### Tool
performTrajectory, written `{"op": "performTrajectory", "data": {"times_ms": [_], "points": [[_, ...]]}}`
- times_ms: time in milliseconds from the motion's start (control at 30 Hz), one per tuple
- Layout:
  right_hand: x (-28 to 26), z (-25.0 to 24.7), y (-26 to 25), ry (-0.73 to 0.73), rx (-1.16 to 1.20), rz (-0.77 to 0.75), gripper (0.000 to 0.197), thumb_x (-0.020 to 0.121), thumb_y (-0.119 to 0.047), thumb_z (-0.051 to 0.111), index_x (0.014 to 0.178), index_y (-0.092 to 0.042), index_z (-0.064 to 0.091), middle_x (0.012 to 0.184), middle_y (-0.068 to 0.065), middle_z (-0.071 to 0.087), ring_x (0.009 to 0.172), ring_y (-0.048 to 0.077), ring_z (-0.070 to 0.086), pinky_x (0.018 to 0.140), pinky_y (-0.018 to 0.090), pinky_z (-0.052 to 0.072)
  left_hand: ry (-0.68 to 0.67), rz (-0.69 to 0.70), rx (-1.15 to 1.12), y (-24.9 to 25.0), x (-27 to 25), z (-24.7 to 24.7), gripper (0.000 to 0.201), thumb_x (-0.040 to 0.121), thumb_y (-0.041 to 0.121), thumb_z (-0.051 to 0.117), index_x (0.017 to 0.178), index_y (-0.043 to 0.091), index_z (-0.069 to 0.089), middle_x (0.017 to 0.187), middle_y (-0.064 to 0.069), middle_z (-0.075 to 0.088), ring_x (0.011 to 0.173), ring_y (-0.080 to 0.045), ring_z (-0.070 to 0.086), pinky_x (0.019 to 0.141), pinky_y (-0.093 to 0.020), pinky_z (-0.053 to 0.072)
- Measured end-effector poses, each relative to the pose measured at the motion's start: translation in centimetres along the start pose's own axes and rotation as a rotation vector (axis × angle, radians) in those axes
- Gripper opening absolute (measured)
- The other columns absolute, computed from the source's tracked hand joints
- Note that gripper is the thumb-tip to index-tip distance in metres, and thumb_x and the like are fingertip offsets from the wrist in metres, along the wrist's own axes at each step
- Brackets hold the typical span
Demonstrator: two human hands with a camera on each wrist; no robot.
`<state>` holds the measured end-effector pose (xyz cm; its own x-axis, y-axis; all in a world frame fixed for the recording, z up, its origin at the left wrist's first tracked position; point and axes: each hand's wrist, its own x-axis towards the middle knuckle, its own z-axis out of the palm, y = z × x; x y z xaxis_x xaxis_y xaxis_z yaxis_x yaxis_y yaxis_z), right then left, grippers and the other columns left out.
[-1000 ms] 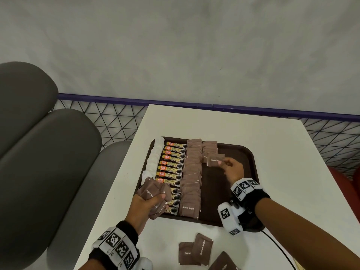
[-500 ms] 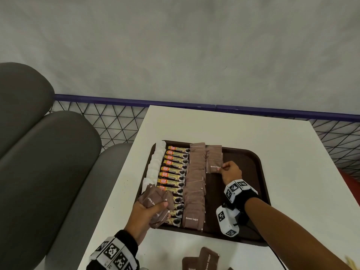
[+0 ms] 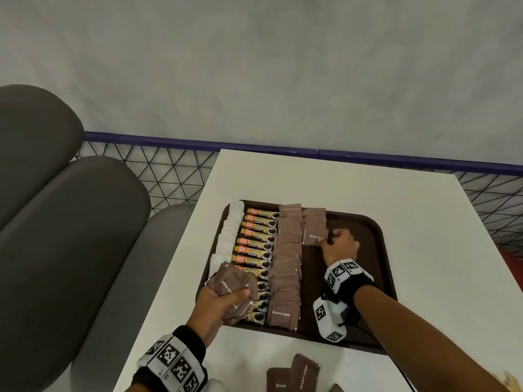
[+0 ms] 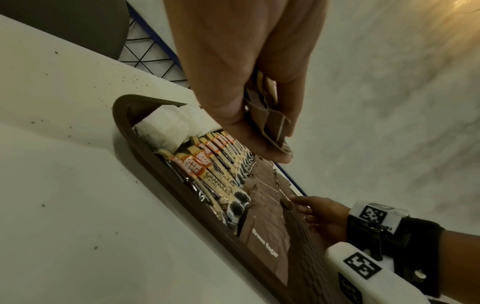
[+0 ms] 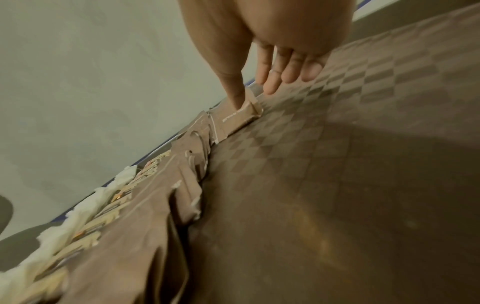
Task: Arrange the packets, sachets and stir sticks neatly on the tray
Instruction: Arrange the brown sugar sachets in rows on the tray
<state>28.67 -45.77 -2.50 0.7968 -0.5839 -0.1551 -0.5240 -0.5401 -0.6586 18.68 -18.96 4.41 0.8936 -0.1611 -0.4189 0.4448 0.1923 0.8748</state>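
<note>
A brown tray (image 3: 359,244) holds a column of white sachets (image 3: 230,230), a column of coffee granule sticks (image 3: 256,244) and a long column of brown sugar packets (image 3: 285,267). Beside that, a short second brown column starts at the far rim. Its front packet (image 3: 314,236) lies flat, and my right hand (image 3: 328,241) touches its right edge. In the right wrist view the thumb (image 5: 237,98) presses on that packet (image 5: 241,117) while the other fingers lie straight on the tray (image 5: 337,164). My left hand (image 3: 235,295) grips a bundle of brown sugar packets (image 3: 229,284) over the tray's near left corner.
Loose brown sugar packets (image 3: 294,374) lie on the white table (image 3: 339,182) in front of the tray. Grey seat cushions (image 3: 56,222) stand to the left. A black mesh fence with a purple rail (image 3: 169,176) runs behind the table.
My right hand has brought the single brown sugar packet down onto the front of the second column and laid it flat. The left hand keeps its bundle in place.
</note>
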Motion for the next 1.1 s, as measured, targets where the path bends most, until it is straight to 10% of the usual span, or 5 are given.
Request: {"op": "performTrajectory", "data": {"times_ms": [167, 467, 833, 1100], "points": [[-3.4, -1.0, -1.6, -0.018, 0.073, -0.302, 0.029, 0.083, -0.019, 0.065, 0.109, -0.010, 0.054, 0.108, 0.006, 0.053, 0.103, 0.017, 0.042, 0.088, 0.028, 0.039, -0.008, -0.003, -0.032, -0.1, -0.2, 0.4, 0.030, 0.075, -0.011, 0.065, 0.098, 0.010, 0.066, 0.084, -0.013, 0.068, 0.074, -0.025, 0.065, 0.053, -0.027, 0.050], [-10.9, -1.7, -4.6, -0.835, 0.348, -0.491, 0.023, 0.089, -0.016, 0.058, 0.105, 0.000, 0.060, 0.083, -0.011, 0.057, 0.070, -0.014, 0.054, 0.068, 0.004, 0.041, -0.073, 0.026, -0.060, 0.2, -1.7, 1.7, 0.029, 0.079, -0.011, 0.061, 0.095, 0.012, 0.064, 0.080, -0.016, 0.065, 0.070, -0.025, 0.054, 0.057, -0.027, 0.041], [-11.9, -2.6, -4.1, -0.937, 0.630, -0.231, 0.012, 0.085, 0.001, 0.060, 0.086, -0.009, 0.055, 0.065, -0.002, 0.064, 0.047, 0.004, 0.059, 0.048, 0.015, 0.048, -0.042, 0.035, -0.050, 0.2, -2.8, 1.7, 0.038, 0.080, -0.011, 0.061, 0.111, 0.010, 0.060, 0.102, -0.017, 0.070, 0.090, -0.029, 0.069, 0.080, -0.046, 0.054], [-11.5, -3.0, -4.0, -0.988, 0.470, -0.340, 0.020, 0.087, -0.012, 0.061, 0.107, -0.016, 0.064, 0.098, 0.009, 0.062, 0.081, 0.013, 0.061, 0.067, 0.023, 0.053, -0.033, 0.018, 0.007, -0.2, -2.2, 1.9, 0.035, 0.077, -0.012, 0.063, 0.105, 0.008, 0.063, 0.093, -0.016, 0.072, 0.079, -0.026, 0.069, 0.074, -0.041, 0.056]]}}
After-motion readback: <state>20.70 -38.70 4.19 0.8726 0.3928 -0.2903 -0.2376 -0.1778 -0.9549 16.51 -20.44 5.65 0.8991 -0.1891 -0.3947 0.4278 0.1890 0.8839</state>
